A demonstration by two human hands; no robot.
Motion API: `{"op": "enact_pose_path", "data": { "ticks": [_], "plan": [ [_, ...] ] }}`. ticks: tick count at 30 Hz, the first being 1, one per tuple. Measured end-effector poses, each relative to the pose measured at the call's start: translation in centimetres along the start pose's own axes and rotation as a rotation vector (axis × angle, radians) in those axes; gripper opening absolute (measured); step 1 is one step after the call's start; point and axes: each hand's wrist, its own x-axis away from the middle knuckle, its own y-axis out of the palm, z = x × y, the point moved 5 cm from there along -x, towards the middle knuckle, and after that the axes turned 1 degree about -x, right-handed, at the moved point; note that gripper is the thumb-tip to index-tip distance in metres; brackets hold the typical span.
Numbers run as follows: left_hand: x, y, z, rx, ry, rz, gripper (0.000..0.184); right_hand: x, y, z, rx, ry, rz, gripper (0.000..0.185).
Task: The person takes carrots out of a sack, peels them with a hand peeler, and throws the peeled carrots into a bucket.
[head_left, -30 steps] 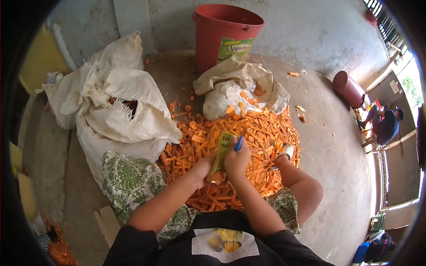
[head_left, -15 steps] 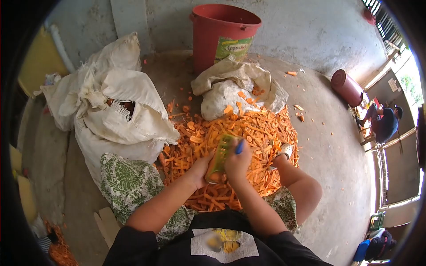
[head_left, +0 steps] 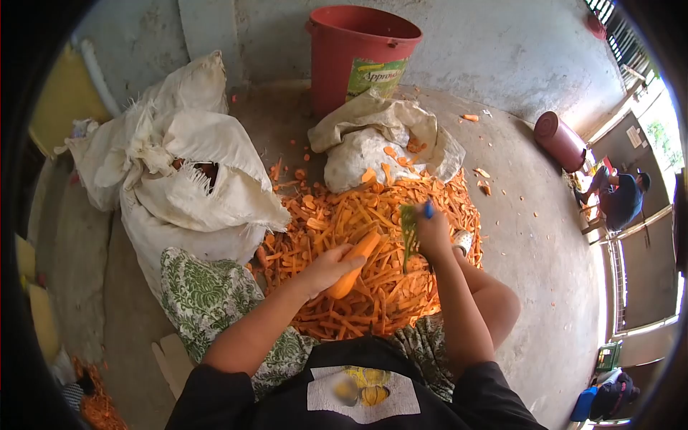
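My left hand (head_left: 331, 272) is wrapped round a thick, peeled orange root vegetable (head_left: 358, 261), tilted with its far end up and to the right. To the right, my right hand (head_left: 433, 231) grips a green slotted hand slicer (head_left: 409, 236) with a blue part (head_left: 428, 209) at the top of the fist. The slicer is blurred and stands apart from the vegetable. Beneath both hands spreads a large heap of orange strips and round slices (head_left: 373, 304) on the floor between my legs.
White woven sacks (head_left: 215, 208) stand at the left, one torn open. A crumpled sack (head_left: 358, 158) lies behind the heap, before a red bin (head_left: 333, 68). A dark red barrel (head_left: 555, 140) and a seated person (head_left: 622, 204) are at the right; another person (head_left: 615, 396) is lower right.
The slicer has come off the vegetable. My right hand has moved right and slightly up with it, while my left hand still holds the vegetable, now fully exposed.
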Motion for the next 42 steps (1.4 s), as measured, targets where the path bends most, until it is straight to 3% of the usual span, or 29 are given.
{"op": "enact_pose_path", "data": {
  "ticks": [1,2,3,5,10,15,16,17,18,20,21,25,27,28,29,31,32,35,37,39,40,42],
  "plan": [
    [-0.5,-0.3,-0.3,-0.004,0.001,0.001,0.048,1.1,1.2,0.0,0.027,-0.129,-0.133,0.024],
    [-0.9,-1.0,0.0,-0.219,0.147,0.099,0.047,2.1,2.1,1.0,0.125,-0.025,-0.361,0.023],
    [-0.9,-1.2,0.5,-0.433,0.293,0.195,0.045,2.9,2.7,1.9,0.308,-0.099,-0.404,0.023],
    [-0.3,-1.0,1.8,-0.508,0.312,0.221,0.044,5.0,2.7,0.0,0.445,-0.123,-0.427,0.024],
    [0.5,-0.3,2.9,-0.6,0.421,0.283,0.04,5.4,3.3,0.9,0.414,-0.121,-0.409,0.027],
    [1.6,0.4,4.5,-0.765,0.664,0.267,0.035,4.8,3.5,2.5,0.418,-0.244,-0.426,0.023],
    [2.1,0.9,5.0,-0.765,0.664,0.266,0.035,3.7,3.5,4.7,0.421,-0.103,-0.367,0.024],
    [3.0,2.5,5.8,-0.829,0.769,0.129,0.034,3.0,3.3,6.9,0.419,0.041,-0.305,0.025],
    [3.5,3.8,6.3,-0.891,0.873,-0.015,0.033,2.9,3.2,7.4,0.414,0.046,-0.299,0.025],
    [3.4,3.9,6.7,-0.936,0.957,0.055,0.032,2.9,3.9,9.0,0.429,0.267,-0.464,0.029],
    [3.7,3.9,6.9,-0.971,1.04,0.135,0.032,3.1,4.4,9.5,0.429,0.269,-0.467,0.029],
    [3.2,3.3,6.3,-0.931,0.897,0.159,0.037,5.4,8.7,10.9,0.202,0.218,-0.54,0.027],
    [2.5,3.3,5.5,-0.795,0.855,0.141,0.037,6.4,10.4,10.2,-0.29,0.175,-0.559,0.024],
    [2.1,3.1,5.1,-0.659,0.812,0.122,0.037,6.3,10.3,8.8,-0.279,-0.039,-0.593,0.025],
    [2.0,3.1,5.0,-0.66,0.812,0.121,0.037,6.2,10.1,8.4,-0.28,-0.039,-0.592,0.025],
    [1.9,2.6,5.0,-0.577,0.847,0.164,0.036,5.6,9.4,9.5,-0.735,0.407,-0.37,0.021],
    [1.9,2.3,4.9,-0.577,0.844,0.165,0.036,4.8,9.0,9.9,-0.799,0.389,-0.332,0.02],
    [1.1,0.6,4.1,-0.533,0.715,0.232,0.035,3.2,7.1,9.6,-0.743,0.318,-0.22,0.018],
    [-0.1,-0.2,2.7,-0.439,0.5,0.166,0.039,3.4,5.6,7.0,-0.66,0.301,-0.191,0.019],
    [0.0,0.2,2.9,-0.541,0.443,0.179,0.042,3.3,4.2,5.8,-0.233,0.171,-0.119,0.022],
    [-0.1,0.5,2.9,-0.639,0.383,0.188,0.046,3.4,4.0,5.3,-0.233,0.172,-0.118,0.022],
    [-0.6,0.8,2.3,-0.726,0.315,0.151,0.048,3.9,3.6,3.7,0.072,0.015,-0.128,0.024]
  ]
}}
